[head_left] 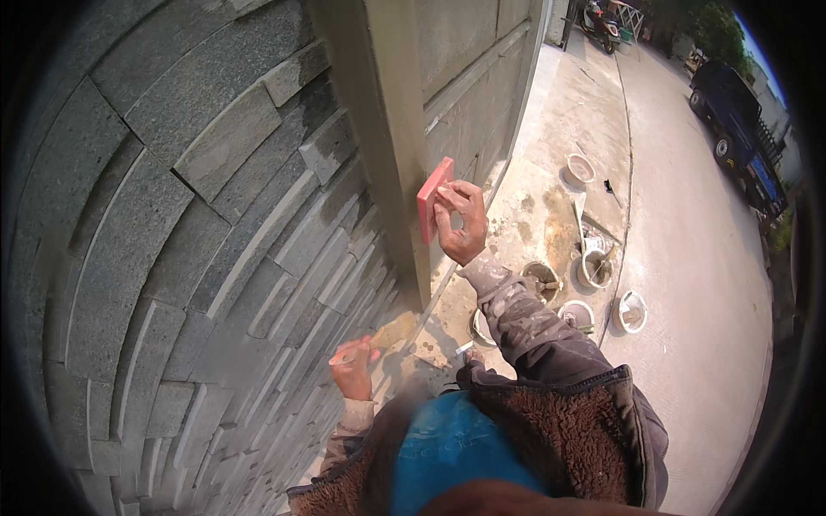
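My right hand (pixel 462 222) is closed round the back of a red plastering float (pixel 434 202). The float's flat face stands upright against the side of a smooth grey pillar (pixel 379 112). Lower and to the left, my left hand (pixel 353 370) is closed round the handle of a tan, wide-ended brush (pixel 396 332). The brush points toward the foot of the pillar, beside the wall of grey stone strips (pixel 249 284). Whether its tip touches anything I cannot tell.
Several buckets stand on the stained ground to the right, among them a white bucket (pixel 631 311) and a mortar bucket (pixel 594 268). A pale basin (pixel 580 168) lies farther off. A dark blue truck (pixel 731 129) and a scooter (pixel 601 26) are parked along the concrete road (pixel 688 258).
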`<move>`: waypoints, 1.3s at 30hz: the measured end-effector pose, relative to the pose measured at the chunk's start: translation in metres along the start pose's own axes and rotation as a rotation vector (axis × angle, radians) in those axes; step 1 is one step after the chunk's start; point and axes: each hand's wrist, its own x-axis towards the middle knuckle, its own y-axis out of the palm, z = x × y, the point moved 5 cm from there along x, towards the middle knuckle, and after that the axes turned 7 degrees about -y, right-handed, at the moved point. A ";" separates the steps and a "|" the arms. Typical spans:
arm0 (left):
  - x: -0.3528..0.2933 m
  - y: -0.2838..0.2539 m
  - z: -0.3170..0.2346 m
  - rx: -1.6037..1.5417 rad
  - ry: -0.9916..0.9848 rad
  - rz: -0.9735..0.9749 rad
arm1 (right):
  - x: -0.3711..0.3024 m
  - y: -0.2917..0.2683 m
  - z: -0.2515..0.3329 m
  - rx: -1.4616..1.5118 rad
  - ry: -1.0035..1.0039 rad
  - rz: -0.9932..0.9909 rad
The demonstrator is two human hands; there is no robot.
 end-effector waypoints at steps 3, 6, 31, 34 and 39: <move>0.006 0.008 0.001 -0.007 -0.011 0.027 | 0.104 0.014 0.029 0.049 -0.210 -0.124; -0.002 0.016 -0.015 -0.041 -0.051 -0.005 | 0.244 0.021 0.061 0.090 -0.382 -0.284; 0.000 0.016 -0.008 -0.083 0.008 -0.138 | 0.399 0.008 0.100 0.180 -0.495 -0.495; 0.015 0.030 -0.006 -0.038 0.022 -0.080 | 0.459 -0.026 0.114 -0.005 -0.242 -0.204; -0.004 0.008 -0.001 0.014 0.034 -0.187 | 0.294 0.031 0.060 0.197 -0.440 -0.288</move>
